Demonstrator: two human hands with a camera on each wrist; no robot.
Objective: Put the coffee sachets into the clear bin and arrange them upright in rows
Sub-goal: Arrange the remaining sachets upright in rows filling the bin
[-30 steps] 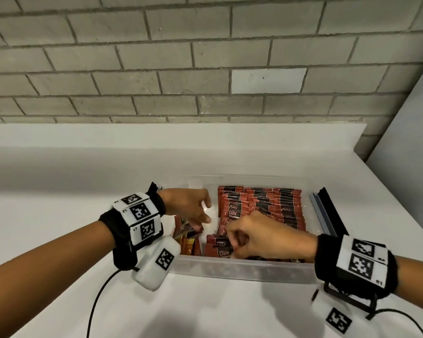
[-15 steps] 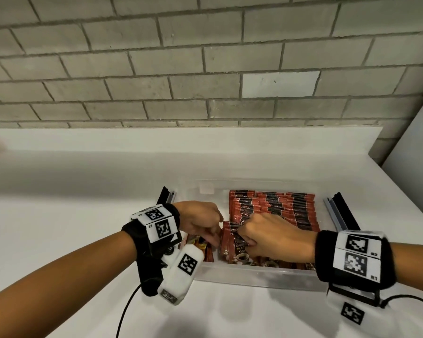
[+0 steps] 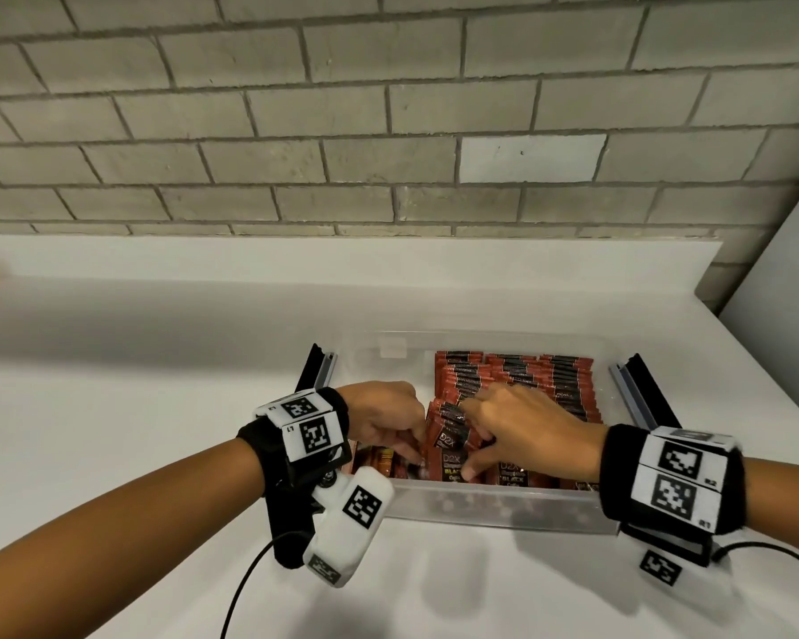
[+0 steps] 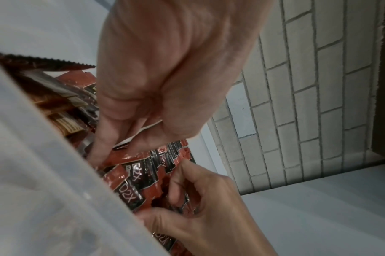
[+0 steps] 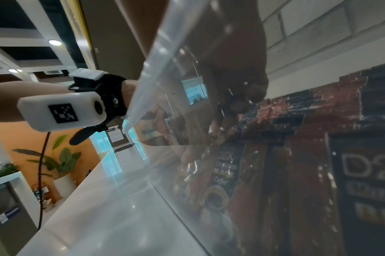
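The clear bin (image 3: 503,505) stands on the white counter, with red and black coffee sachets (image 3: 527,375) upright in rows in its right part. My left hand (image 3: 416,449) reaches down at the left end of the near row; in the left wrist view this left hand (image 4: 121,142) pinches a sachet's top edge between thumb and fingers. My right hand (image 3: 476,449) grips the near sachets (image 3: 448,435) from the right, thumb on a front face. The left wrist view shows the right hand (image 4: 176,194) curled round a bunch of sachets (image 4: 139,181). Through the bin wall, the right wrist view shows sachets (image 5: 351,173).
Several brown and gold sachets (image 3: 384,458) lie loose in the bin's left part. Black and grey rails flank the bin, a left rail (image 3: 317,366) and a right rail (image 3: 637,394). A brick wall (image 3: 388,131) rises behind the counter's raised back edge. A pale panel (image 3: 780,292) stands at the right.
My left hand has moved right and nearer, from the bin's left part to the end of the near sachet row. The right hand stays on the near sachets, fingers now spread over them.
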